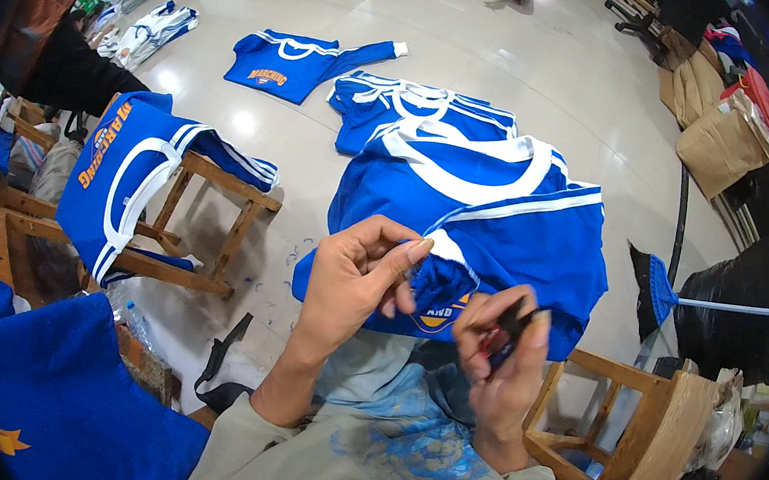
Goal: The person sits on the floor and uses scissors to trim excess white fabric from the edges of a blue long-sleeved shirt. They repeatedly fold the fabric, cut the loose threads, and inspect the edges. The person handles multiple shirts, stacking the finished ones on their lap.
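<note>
A blue jersey with a wide white neckline and white stripes is spread before me, over my lap. My left hand pinches a bunched part of it, beside a white patch of the cloth, between thumb and fingers. To the right, over the jersey's lower edge, my right hand is closed around a small dark tool with some red on it, perhaps thread snips; motion blur and my fingers hide its shape. Part of an orange and white print shows between my hands.
More blue jerseys lie on the tiled floor ahead, one farther off. Another jersey hangs over a wooden stool at left. A wooden stool stands at right. Blue cloth lies lower left; a person's dark sleeve reaches in above.
</note>
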Action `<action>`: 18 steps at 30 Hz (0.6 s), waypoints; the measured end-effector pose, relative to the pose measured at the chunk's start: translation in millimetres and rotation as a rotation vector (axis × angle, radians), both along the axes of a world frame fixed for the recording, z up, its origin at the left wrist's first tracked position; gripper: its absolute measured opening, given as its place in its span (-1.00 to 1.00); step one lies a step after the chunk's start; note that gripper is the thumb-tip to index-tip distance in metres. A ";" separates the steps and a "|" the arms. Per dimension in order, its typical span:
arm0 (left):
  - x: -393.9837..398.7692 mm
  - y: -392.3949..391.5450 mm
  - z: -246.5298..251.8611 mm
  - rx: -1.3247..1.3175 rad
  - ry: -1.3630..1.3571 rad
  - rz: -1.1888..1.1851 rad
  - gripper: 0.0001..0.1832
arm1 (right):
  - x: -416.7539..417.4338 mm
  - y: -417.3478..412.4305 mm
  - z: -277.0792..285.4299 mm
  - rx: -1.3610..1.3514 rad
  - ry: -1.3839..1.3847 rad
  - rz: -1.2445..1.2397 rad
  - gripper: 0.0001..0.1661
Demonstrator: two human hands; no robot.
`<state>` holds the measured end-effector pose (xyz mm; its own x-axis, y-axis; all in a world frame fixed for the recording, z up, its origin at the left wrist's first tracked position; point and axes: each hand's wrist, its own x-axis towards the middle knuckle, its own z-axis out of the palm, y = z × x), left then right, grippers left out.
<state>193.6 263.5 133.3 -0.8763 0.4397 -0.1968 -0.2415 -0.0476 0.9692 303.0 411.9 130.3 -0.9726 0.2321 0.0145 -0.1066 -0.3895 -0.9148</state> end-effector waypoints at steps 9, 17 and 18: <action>16.5 23.8 -18.3 0.224 0.133 0.075 -0.84 | -13.9 1.7 -13.2 -0.564 -0.247 0.284 -0.53; 16.7 21.7 -24.8 0.171 0.238 0.011 -0.83 | -17.8 9.6 -24.9 -0.692 -0.258 0.310 -0.52; 17.2 22.8 -23.3 0.180 0.237 0.017 -0.83 | -17.9 9.5 -25.0 -0.700 -0.260 0.316 -0.52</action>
